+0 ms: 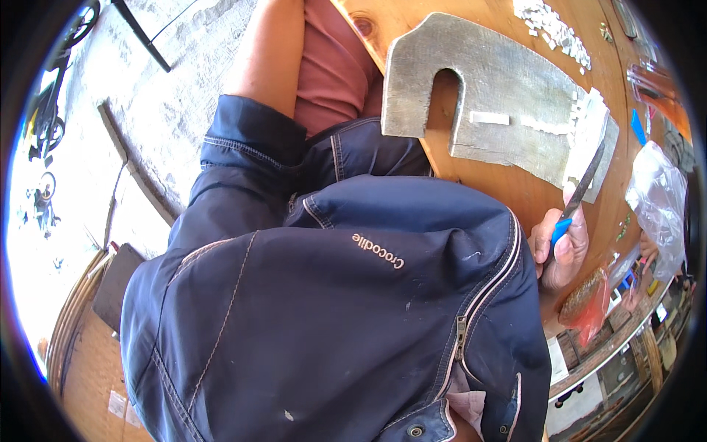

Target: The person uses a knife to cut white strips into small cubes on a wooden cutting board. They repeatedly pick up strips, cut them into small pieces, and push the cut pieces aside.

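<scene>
My right hand [565,247] is closed around the blue handle of a tool with a long, narrow, dark blade [588,180]; whether it is a knife or a file is unclear. The blade slants up and to the right, over the right end of a worn grey metal plate [515,96] with a U-shaped notch. Beside the blade lies a white strip-like piece [587,136]. On the plate also rest a small white block [489,118] and a row of white bits [545,125]. My left hand does not show.
The plate lies on a wooden table [508,193]. At its far edge is a pile of small white pieces [552,33]. To the right are a clear plastic bag [655,199] and a brown brush-like thing [582,295]. A navy jacket [331,317] fills the foreground.
</scene>
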Available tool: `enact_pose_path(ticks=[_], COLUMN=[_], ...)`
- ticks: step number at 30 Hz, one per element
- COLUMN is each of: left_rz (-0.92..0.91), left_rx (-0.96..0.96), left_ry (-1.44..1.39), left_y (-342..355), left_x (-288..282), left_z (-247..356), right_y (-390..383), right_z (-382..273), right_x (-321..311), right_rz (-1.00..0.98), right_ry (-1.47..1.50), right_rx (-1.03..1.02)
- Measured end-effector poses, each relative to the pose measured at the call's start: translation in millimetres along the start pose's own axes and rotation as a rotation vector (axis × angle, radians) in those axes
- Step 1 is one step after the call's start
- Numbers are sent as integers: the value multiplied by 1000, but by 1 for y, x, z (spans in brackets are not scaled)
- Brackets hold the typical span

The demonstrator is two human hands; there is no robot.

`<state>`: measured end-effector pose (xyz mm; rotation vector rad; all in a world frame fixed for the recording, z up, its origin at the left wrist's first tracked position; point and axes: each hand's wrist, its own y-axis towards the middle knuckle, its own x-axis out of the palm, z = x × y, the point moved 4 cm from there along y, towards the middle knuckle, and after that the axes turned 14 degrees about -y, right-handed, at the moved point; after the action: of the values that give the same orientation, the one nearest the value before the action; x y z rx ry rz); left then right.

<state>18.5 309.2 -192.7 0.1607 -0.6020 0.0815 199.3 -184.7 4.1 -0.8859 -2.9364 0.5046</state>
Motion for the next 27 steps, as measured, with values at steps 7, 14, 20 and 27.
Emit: enact_pose_path(ticks=[7,14,20,27], left_rz=[24,37,38,53], left_rx=[-26,-46,-66,-79], left_ry=[-25,-37,-53,-67], left_y=[-2,-4,-5,-6], left_x=[3,3,7,3], left_z=[4,4,2,3], right_y=[1,0,0,3], right_z=[-2,0,-1,-5], right_x=[2,3,3,5], right_rz=[-1,3,4,2], right_ry=[-10,6,18,0], right_rx=[-12,14,2,-7])
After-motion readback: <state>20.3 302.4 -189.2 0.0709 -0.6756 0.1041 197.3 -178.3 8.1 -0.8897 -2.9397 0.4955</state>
